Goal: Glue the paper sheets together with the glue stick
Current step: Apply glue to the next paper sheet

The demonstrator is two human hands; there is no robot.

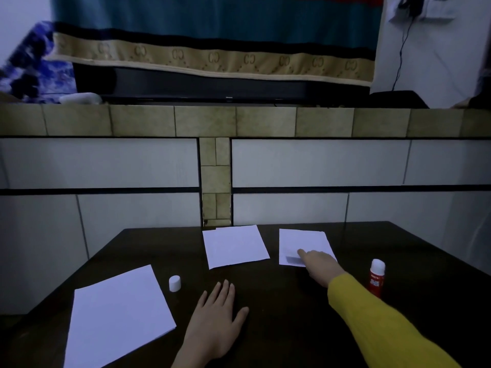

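In the head view, the right hand (320, 266) reached forward onto the near corner of the small right sheet (303, 244), fingers loosely extended, pressing the paper and gripping nothing. The glue stick (376, 277), a red tube with its white top exposed, stood upright just right of that wrist, long axis vertical, so the right hand was by far the nearer. Its white cap (174, 283) stood apart, left of the left hand (215, 317), which lay flat and released on the dark, smooth table (292, 314). A middle sheet (233, 247) lay beside the right one; a larger sheet (117, 317) lay near left. All were thin, matte white rectangles.
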